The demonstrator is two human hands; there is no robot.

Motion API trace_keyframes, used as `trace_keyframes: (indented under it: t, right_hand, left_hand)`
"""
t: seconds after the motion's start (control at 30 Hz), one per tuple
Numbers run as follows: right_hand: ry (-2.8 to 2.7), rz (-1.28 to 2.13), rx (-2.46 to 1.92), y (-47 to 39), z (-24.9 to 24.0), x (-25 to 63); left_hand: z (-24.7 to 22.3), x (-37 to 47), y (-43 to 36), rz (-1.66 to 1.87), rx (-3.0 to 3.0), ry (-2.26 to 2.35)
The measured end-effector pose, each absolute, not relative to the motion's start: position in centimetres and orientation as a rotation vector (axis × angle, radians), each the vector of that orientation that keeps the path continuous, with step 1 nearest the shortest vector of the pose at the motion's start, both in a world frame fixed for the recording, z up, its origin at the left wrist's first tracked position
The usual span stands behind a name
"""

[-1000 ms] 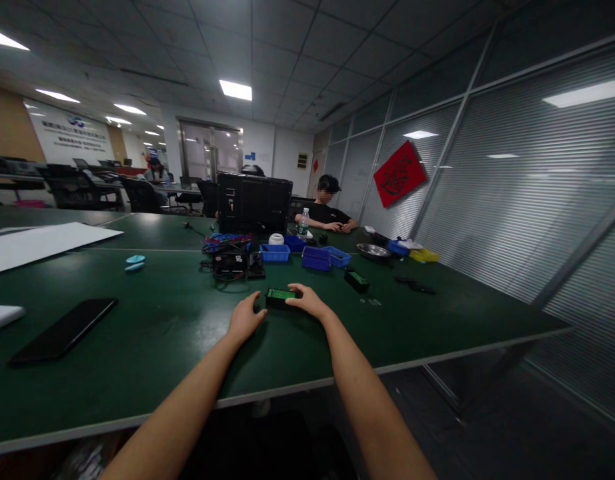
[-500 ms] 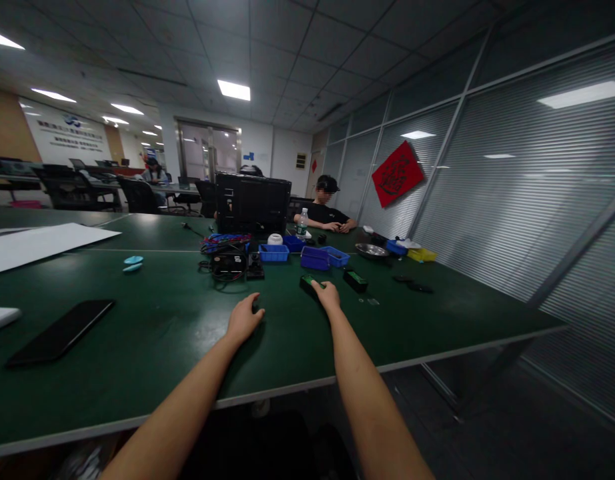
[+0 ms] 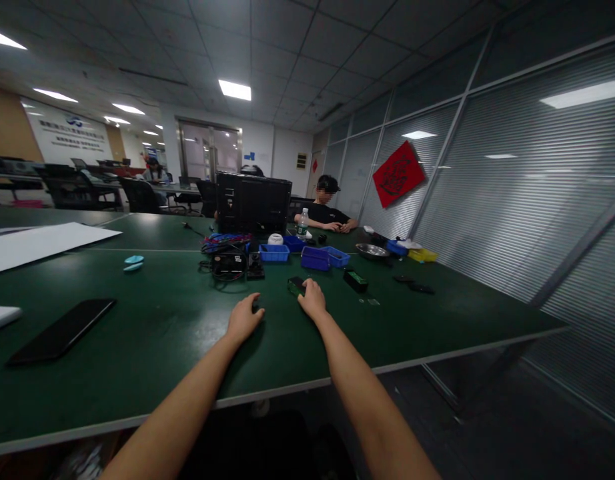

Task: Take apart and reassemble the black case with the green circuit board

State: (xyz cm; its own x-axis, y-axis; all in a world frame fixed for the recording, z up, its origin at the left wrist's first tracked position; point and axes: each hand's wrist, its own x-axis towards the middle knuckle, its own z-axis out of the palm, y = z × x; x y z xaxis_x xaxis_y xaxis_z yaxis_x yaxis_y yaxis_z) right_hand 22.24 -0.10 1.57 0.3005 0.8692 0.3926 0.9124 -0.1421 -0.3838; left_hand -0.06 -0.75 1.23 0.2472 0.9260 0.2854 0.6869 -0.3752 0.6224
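Black electronics case with a green circuit board is at the middle of our green table, just ahead of our right hand. In the head view, our right hand is clamped on the near right end of this case, its fingers over the top and covering part of it; we cannot tell whether the case rests on the tabletop or is slightly raised. Our left hand lies apart from it, low over the table, thumb and fingers spread with a gap between them. Our two hands are well apart from each other.

To the right of our right hand we see a second black case, its green board facing up, and beyond it two flat black pieces. Ahead of us stand blue plastic bins, with a white ball just behind the nearest left one and a clear bottle near it. Left of those bins sits a black power adapter among cables, in front of a black monitor. Across the table, a co-worker sits with both forearms on the tabletop.
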Motion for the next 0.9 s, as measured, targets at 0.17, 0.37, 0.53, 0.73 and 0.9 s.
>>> trace_keyframes:
  t: [0.17, 0.37, 0.53, 0.73, 0.9]
  right_hand:
    - [-1.506, -0.054, -2.110, -0.2, 1.8, 22.2]
    - [-1.532, -0.094, -2.210, -0.6, 2.4, 21.8]
    - [-1.666, -0.280, -2.167, -1.5, 3.0, 19.4]
    - [-1.816, -0.264, -2.021, -2.5, 3.3, 16.6]
    - [-1.641, -0.019, -2.060, -2.2, 3.4, 17.6]
  left_hand:
    - [1.1, -0.1, -0.7, 0.898, 2.166, 1.477]
    - [0.8, -0.2, -0.5, 0.911, 2.203, 1.470]
    - [0.9, -0.2, -0.5, 0.907, 2.211, 1.488]
    - [0.9, -0.1, -0.5, 0.921, 2.216, 1.481]
    - [0.7, -0.1, -0.4, 0.917, 2.225, 1.481]
